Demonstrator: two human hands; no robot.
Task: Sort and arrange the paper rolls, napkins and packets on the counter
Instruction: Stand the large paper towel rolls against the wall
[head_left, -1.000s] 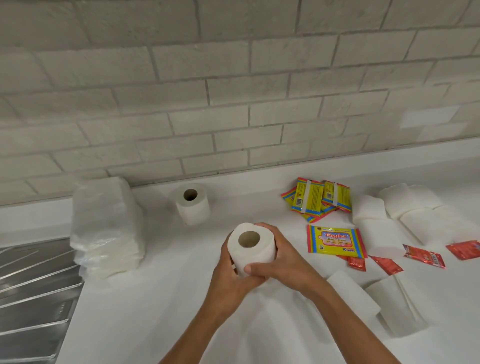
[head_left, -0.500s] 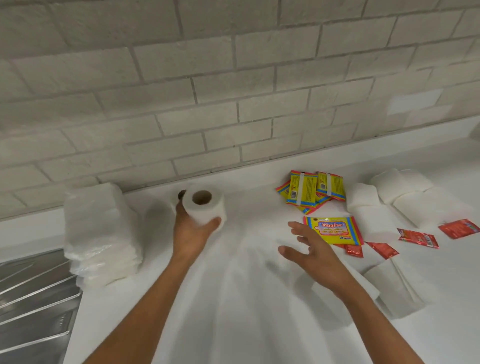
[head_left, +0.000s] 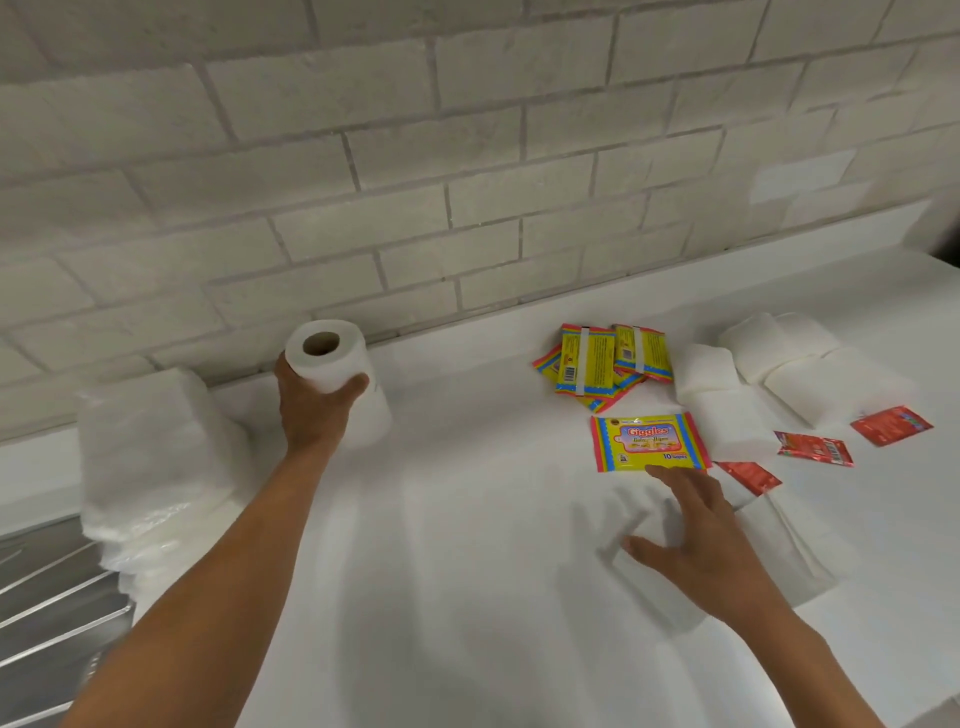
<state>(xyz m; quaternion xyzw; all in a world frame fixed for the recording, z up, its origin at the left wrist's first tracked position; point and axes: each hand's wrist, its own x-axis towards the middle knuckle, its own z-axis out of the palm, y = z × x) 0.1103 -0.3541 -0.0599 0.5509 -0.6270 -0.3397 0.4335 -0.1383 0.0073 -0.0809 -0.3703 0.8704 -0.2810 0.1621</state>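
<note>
A: What's changed over on the left?

B: The left hand (head_left: 314, 410) now grips the paper roll (head_left: 327, 361) alone, stacking it on the second roll (head_left: 371, 418) by the wall, beside the napkin stack (head_left: 156, 457).

A: And the right hand (head_left: 696, 540)?

B: It has let go; fingers spread, it hovers over the bench (head_left: 441, 571), a fingertip at the Giggles packet (head_left: 649, 441). Packets probably come next.
</note>
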